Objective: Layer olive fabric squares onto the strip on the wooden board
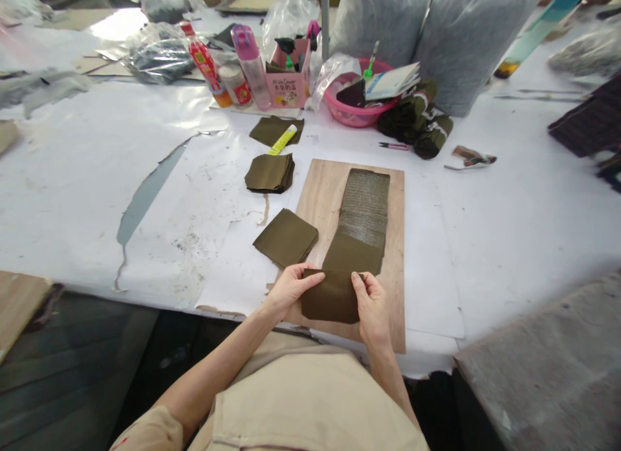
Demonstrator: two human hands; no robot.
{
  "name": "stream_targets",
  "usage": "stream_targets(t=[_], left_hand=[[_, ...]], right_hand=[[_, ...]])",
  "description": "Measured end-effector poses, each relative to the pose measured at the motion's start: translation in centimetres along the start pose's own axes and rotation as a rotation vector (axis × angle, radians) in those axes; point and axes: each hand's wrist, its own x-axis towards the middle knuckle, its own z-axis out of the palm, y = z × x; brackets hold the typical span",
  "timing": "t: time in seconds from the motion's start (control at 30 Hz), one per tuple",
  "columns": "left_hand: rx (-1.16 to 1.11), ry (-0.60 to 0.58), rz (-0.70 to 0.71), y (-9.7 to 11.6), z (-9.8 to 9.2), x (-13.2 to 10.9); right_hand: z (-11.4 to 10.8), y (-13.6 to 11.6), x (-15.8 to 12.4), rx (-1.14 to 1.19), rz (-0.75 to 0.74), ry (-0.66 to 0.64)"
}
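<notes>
An olive fabric piece (330, 299) is stretched between my two hands over the near part of a wooden board (395, 244). My left hand (292, 289) pinches its upper left corner, thumb on top. At the upper right corner, my right hand (372, 299) grips it between thumb and fingers. Just beyond lies a row of overlapping olive pieces (361, 218), their exposed strips speckled grey. To the left, a stack of olive squares (286, 236) overlaps the board's edge. Farther back are a second stack (269, 173) and a third (264, 131), with a yellow tube (283, 140) on it.
Behind stand a red-labelled bottle (206, 63), a pink-capped bottle (252, 69), a pink box (288, 82) and a pink basin (352, 114). Dark yarn bundles (431, 137) lie beside the basin, near large filled bags (456, 43). A grey surface (548, 360) is at right.
</notes>
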Motion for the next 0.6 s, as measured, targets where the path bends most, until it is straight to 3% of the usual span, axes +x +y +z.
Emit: stream_targets(t=[0.33,0.6], left_hand=[[0.044,0.071,0.012,-0.07,0.1,0.21],[0.035,0.068,-0.012,0.26,0.25,-0.1]], right_hand=[[0.2,-0.74,-0.32,-0.095,-0.025,-0.027],[0.17,0.09,-0.3,-0.18,-0.058,0.006]])
